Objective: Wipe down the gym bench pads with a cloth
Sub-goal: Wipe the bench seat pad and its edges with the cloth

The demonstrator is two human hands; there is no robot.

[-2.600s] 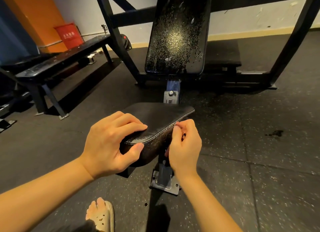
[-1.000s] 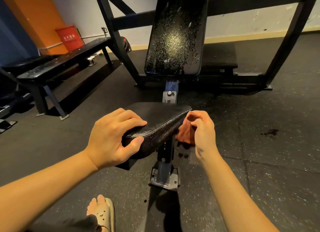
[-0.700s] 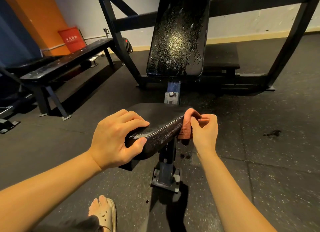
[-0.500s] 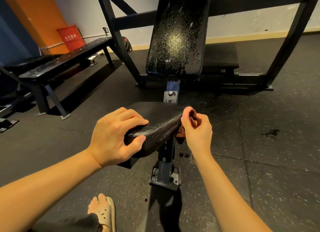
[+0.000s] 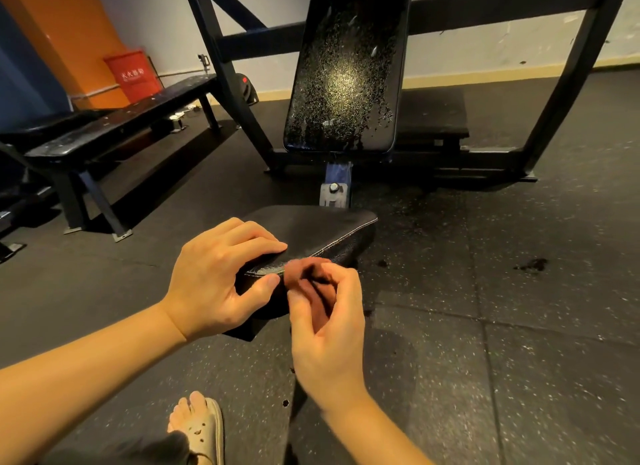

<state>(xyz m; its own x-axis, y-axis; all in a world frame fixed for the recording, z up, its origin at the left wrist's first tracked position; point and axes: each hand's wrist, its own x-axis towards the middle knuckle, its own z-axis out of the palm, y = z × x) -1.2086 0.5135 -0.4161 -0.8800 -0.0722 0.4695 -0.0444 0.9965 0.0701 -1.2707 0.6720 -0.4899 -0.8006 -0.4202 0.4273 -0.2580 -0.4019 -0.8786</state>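
Observation:
A black padded seat pad (image 5: pixel 322 227) of a gym bench sits low in the middle of the view. My left hand (image 5: pixel 221 274) grips its near left corner, fingers on top and thumb on the side. My right hand (image 5: pixel 329 322) holds a small reddish-brown cloth (image 5: pixel 304 281) bunched in its fingers, pressed against the near right side edge of the seat pad, close to my left thumb. Behind the seat, the upright black back pad (image 5: pixel 346 69) is worn and speckled with flaking patches.
A black steel rack frame (image 5: pixel 239 93) stands around the back pad. A flat black bench (image 5: pixel 114 121) stands at the left, with a red box (image 5: pixel 133 74) behind it. My sandalled foot (image 5: pixel 202 426) rests on the speckled rubber floor. A dark stain (image 5: pixel 531 264) marks the floor at the right.
My right hand has slid the cloth along the seat pad's side edge, from its far right corner back toward me and my left thumb. My left hand has stayed gripping the pad.

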